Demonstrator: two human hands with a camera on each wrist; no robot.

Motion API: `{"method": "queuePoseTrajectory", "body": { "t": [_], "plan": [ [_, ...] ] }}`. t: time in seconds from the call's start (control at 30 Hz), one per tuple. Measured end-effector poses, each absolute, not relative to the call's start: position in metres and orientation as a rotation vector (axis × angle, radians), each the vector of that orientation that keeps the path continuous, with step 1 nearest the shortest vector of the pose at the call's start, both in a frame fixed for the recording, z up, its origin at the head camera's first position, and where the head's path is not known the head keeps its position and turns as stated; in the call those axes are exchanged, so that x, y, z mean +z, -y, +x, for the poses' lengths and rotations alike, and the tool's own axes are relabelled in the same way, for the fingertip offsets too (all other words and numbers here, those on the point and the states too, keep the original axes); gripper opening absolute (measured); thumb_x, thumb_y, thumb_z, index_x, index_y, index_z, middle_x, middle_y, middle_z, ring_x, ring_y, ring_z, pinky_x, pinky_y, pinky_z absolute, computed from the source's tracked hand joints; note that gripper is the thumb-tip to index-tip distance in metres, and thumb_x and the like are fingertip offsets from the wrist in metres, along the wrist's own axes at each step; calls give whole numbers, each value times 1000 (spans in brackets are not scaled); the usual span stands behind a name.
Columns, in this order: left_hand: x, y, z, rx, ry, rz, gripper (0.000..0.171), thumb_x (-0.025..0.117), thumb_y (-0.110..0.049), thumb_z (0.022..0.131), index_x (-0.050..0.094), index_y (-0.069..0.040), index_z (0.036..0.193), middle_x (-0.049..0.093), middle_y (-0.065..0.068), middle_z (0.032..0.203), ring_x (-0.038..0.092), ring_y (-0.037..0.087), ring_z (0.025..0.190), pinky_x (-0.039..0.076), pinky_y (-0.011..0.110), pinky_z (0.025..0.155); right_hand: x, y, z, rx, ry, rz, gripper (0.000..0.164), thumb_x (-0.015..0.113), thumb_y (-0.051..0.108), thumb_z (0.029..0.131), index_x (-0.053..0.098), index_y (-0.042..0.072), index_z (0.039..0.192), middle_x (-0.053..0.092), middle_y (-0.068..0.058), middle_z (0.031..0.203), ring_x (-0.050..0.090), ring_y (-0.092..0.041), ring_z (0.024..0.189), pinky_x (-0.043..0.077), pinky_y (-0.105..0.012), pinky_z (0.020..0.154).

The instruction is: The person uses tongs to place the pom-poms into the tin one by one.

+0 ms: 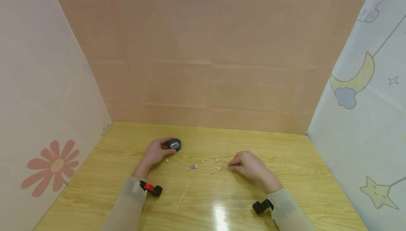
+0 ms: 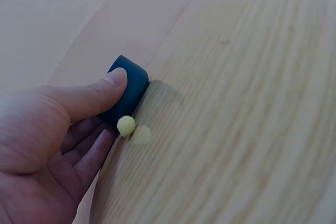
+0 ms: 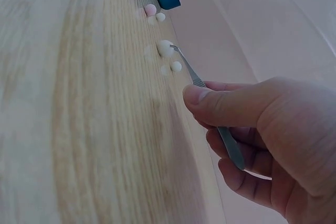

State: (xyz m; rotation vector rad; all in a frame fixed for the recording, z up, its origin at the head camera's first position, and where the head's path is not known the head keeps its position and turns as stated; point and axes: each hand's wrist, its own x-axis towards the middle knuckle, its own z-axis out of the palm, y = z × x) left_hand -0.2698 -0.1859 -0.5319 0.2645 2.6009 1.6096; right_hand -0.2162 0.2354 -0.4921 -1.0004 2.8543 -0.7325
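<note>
My left hand (image 1: 156, 151) grips a small round dark cup (image 1: 174, 145) by its side, thumb on the near wall; the cup stands on the table with its mouth up. A small yellow ball (image 2: 125, 125) lies close to the cup in the left wrist view. My right hand (image 1: 250, 166) pinches metal tweezers (image 3: 231, 150) between thumb and fingers. Their bent tips are at a white ball (image 3: 165, 49); whether they clasp it I cannot tell. Another, smaller white ball (image 3: 176, 66) is close by.
Between the hands, several small balls lie scattered on the wooden table (image 1: 196, 203), among them a purple ball (image 1: 192, 166) and a pink ball (image 1: 211, 172). A plain backdrop (image 1: 209, 65) rises behind the table, with printed sheets (image 1: 364, 143) at the sides.
</note>
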Motion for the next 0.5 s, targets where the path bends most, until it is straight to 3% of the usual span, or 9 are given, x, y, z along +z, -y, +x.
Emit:
{"method": "queuePoseTrajectory", "body": {
  "t": [0.5],
  "plan": [
    [-532,186,-270,1616,-2602,270,61,83,-14,96,60,-2,152,59,26,150,64,38,132,54,49,108,-490,-236,-215,-819,-2884,-954,15,80,17,98,86,19,112,73,17,100,66,-2,86,58,-29,73]
  ]
}}
